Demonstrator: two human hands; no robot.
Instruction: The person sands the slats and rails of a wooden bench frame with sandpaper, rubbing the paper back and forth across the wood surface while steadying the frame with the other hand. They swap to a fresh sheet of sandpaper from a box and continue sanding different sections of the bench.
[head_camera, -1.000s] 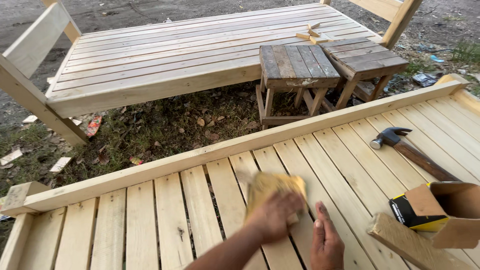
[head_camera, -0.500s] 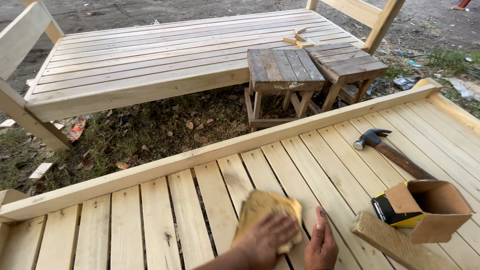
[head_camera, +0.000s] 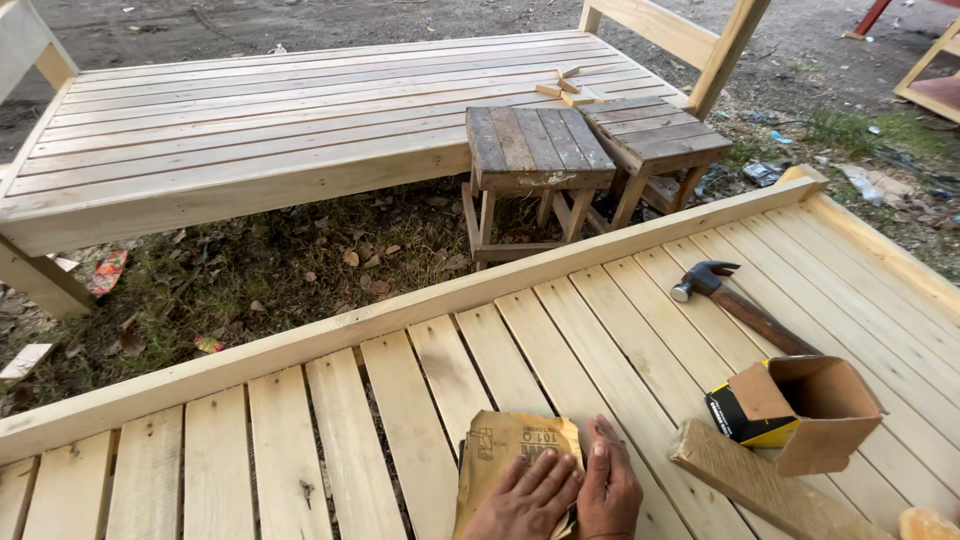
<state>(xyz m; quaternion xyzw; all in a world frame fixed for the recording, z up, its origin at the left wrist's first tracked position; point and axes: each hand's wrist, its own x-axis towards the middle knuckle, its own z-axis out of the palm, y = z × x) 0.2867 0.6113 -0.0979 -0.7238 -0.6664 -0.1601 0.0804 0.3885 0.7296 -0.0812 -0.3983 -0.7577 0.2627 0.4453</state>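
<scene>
At 6 o'clock, left hand (head_camera: 528, 497) and right hand (head_camera: 608, 492) press flat, fingers open, on sandpaper sheet (head_camera: 508, 455) over slatted bed frame (head_camera: 620, 330); sanding judged early, most slats untouched.

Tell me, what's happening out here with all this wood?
A person is pressing a sheet of sandpaper flat on a pale wooden slatted platform, left hand on the sheet and right hand at its edge. Nearby on the slats lie a hammer and an open cardboard box. Two small stools stand on the ground beyond.
</scene>
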